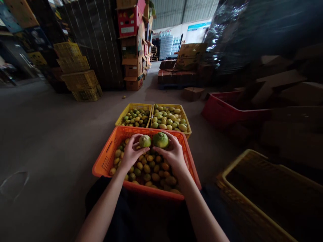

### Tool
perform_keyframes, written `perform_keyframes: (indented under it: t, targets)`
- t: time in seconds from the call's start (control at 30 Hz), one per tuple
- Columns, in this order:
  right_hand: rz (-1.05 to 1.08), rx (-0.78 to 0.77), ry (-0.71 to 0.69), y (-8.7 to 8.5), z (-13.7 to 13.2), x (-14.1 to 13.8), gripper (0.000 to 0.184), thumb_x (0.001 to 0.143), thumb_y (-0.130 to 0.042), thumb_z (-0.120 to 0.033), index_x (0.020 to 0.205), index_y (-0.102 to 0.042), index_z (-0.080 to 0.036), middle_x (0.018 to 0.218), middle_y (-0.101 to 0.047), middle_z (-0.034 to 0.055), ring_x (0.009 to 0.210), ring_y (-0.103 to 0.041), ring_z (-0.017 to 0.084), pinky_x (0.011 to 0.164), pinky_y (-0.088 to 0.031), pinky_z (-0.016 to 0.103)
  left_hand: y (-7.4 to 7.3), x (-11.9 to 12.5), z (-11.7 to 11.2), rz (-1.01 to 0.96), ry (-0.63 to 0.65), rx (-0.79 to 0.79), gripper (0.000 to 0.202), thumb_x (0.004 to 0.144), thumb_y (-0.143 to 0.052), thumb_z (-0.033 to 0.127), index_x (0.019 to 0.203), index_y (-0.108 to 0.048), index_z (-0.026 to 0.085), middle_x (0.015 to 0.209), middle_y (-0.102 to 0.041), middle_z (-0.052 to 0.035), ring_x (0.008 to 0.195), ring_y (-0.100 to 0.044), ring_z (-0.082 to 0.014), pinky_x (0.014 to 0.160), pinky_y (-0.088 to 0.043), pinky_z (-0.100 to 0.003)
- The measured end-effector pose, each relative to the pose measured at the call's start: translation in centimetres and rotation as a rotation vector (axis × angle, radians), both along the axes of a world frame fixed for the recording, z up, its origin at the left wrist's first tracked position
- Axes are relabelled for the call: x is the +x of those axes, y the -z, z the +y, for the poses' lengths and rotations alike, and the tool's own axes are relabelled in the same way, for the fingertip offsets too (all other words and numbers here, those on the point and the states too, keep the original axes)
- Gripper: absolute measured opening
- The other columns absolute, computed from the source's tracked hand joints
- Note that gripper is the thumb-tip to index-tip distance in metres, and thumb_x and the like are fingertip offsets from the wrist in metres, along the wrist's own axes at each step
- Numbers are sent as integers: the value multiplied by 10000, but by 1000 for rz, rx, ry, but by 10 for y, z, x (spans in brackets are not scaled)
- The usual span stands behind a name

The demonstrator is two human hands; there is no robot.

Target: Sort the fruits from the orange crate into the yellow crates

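Observation:
My left hand [133, 149] is closed round a small pale green citrus fruit [145, 141]. Beside it, my right hand [174, 151] grips a larger, darker green citrus fruit [160, 140] with a bumpy stem end. Both fruits are held up side by side, a narrow gap between them, over an orange plastic crate [104, 161]. Many yellow, green and orange-tinged fruits [147, 169] lie in that crate below my hands. Just beyond it stand two yellow crates, the left one [121, 113] with smaller green-yellow fruits and the right one [187, 121] with larger yellow ones.
A yellow crate [242, 195] stands at the right, near a red crate [217, 107] and dark cardboard pieces [280, 84]. Stacked yellow crates [80, 75] and a tall column of cartons [132, 64] rise behind. One loose fruit [123, 97] lies on the floor.

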State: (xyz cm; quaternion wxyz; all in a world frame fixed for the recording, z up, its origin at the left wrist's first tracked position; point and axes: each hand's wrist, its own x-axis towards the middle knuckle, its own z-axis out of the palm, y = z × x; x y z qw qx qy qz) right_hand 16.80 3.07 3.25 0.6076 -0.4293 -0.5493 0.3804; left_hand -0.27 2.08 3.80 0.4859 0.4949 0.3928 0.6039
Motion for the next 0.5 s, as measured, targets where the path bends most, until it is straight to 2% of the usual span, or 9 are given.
perform_keyframes:
  t: [0.17, 0.3, 0.5]
  targets:
    - [256, -215, -162, -11, -4, -1, 547, 513, -829, -298, 1010, -605, -243, 995, -674, 28, 936, -623, 243, 833, -495, 393, -1, -2, -1, -211, 29, -78, 499, 566, -812, 204, 1030, -631, 210, 1110, -639, -42, 1051, -576, -199, 910, -450, -305]
    - [396, -333, -295, -20, -9, 3, 467, 525, -819, -285, 948, -627, -235, 1008, -671, 26, 930, -624, 243, 782, -506, 368, -3, -8, 0, -383, 122, -146, 463, 631, -786, 239, 1063, -621, 226, 1059, -648, -25, 952, -610, -167, 845, -498, -308]
    - [552, -352, -395, -20, -6, 8, 399, 619, -749, -310, 1003, -657, -252, 1064, -673, 30, 989, -622, 252, 832, -507, 407, 0, -8, 5, -531, 174, -226, 341, 691, -748, 193, 1015, -643, 188, 1016, -674, -25, 883, -642, -136, 805, -522, -264]
